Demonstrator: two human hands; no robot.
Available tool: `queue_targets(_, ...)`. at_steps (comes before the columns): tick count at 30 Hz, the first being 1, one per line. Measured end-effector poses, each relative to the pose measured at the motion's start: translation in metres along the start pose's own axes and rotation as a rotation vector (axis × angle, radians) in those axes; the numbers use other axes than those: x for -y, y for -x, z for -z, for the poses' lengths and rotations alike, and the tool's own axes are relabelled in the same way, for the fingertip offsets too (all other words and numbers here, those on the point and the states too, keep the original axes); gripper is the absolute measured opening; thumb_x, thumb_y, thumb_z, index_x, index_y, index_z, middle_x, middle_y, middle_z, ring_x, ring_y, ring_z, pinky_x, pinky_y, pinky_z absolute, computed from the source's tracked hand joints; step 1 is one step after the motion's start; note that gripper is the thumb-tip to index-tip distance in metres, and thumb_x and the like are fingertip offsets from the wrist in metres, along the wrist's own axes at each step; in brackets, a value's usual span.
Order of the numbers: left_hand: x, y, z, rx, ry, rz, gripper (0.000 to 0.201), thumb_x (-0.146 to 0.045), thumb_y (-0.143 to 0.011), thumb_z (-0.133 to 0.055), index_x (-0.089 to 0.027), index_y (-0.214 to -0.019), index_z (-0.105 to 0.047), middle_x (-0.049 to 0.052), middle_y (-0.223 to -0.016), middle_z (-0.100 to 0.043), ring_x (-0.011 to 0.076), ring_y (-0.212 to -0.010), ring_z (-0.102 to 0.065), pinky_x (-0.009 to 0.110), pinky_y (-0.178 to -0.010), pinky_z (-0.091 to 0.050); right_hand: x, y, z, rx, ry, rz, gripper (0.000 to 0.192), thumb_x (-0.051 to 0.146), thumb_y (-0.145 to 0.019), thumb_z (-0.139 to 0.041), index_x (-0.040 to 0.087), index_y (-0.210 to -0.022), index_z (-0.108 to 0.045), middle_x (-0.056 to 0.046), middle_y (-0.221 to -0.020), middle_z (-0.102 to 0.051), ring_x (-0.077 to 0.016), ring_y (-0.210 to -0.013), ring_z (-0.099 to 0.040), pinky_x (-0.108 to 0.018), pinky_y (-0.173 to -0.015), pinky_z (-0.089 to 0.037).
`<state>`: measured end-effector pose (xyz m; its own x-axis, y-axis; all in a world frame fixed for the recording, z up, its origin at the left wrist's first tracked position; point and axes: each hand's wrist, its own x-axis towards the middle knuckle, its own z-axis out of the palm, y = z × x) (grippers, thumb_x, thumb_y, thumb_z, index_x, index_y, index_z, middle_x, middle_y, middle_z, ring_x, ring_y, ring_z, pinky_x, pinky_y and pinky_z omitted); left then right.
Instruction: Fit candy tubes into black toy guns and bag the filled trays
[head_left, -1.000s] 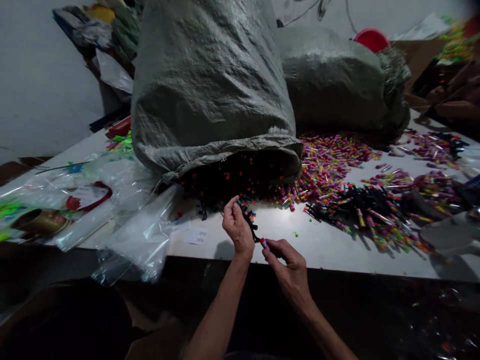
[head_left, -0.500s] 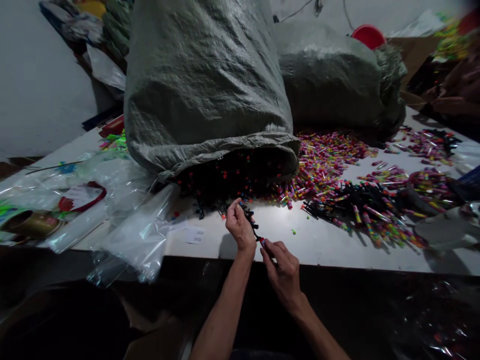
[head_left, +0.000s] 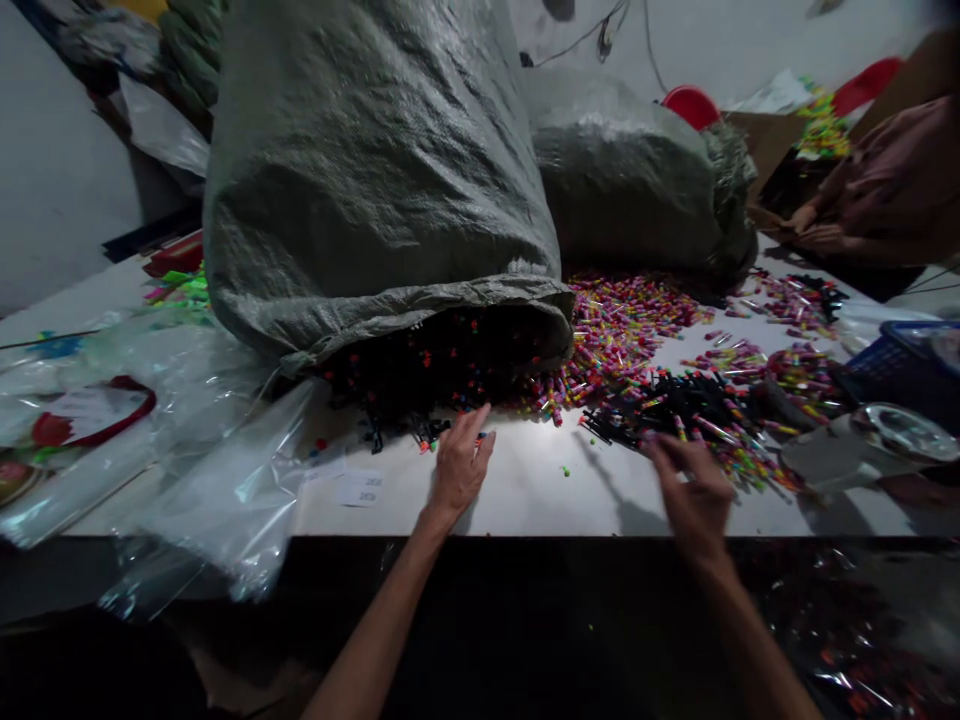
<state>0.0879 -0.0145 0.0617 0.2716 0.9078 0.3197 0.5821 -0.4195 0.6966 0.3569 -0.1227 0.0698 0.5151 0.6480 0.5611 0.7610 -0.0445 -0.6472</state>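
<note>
My left hand (head_left: 457,465) reaches over the white table (head_left: 525,500) with its fingers stretched out, at the edge of small black plastic parts with red and blue tips (head_left: 375,425). These parts spill from the mouth of a big grey-green woven sack (head_left: 390,180). My right hand (head_left: 694,490) is smeared by motion, its fingertips beside a heap of black stick-like pieces with colourful clear tubes (head_left: 697,400). Whether anything is between its fingers cannot be made out. Behind that lies a wide pile of small pink and yellow tubes (head_left: 622,315).
Clear plastic bags (head_left: 217,480) and paper labels (head_left: 360,488) lie to the left. A second sack (head_left: 630,170) stands behind. At the right are a white cylindrical container (head_left: 847,450) and a blue basket (head_left: 892,365). Another person's hands (head_left: 817,230) are at the far right.
My hands were together around a black piece with a red end; now they are apart. The right hand has moved right to the heap, the left toward the sack's mouth. The view has shifted right.
</note>
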Motion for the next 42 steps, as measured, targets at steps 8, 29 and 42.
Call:
queue_targets(8,0.039,0.000,0.007,0.227,-0.716,-0.216,0.025,-0.014,-0.086,-0.040,-0.017,-0.102,-0.060,0.012,-0.107,-0.059,0.0264,-0.101,-0.051,0.042,-0.088,-0.035,0.004,-0.048,-0.054,0.459,0.242,0.099,0.026,0.029,-0.086,-0.047,0.018,-0.103,-0.064,-0.009,-0.100,-0.063,-0.0208,-0.092,-0.057,-0.029,-0.078,-0.042)
queue_targets(29,0.004,-0.009,-0.021,-0.448,1.024,0.707,0.024,-0.039,-0.070,-0.067,-0.018,-0.082,-0.061,-0.002,-0.068,-0.059,0.0094,-0.055,-0.055,0.020,-0.051,-0.042,0.076,0.031,-0.099,0.759,-0.756,-0.743,0.019,0.030,-0.064,-0.065,0.017,-0.067,-0.051,0.003,-0.051,-0.056,-0.0113,-0.045,-0.052,-0.022,-0.045,-0.039)
queue_targets(42,-0.049,-0.009,-0.018,-0.584,1.243,0.767,0.041,-0.047,-0.062,-0.074,-0.018,-0.075,-0.048,-0.008,-0.052,-0.046,0.0036,-0.039,-0.041,0.014,-0.035,-0.030,0.112,0.072,-0.058,0.693,-0.917,-0.659,0.029,0.039,-0.078,-0.065,0.018,-0.098,-0.070,-0.003,-0.080,-0.064,-0.0159,-0.069,-0.061,-0.029,-0.068,-0.047)
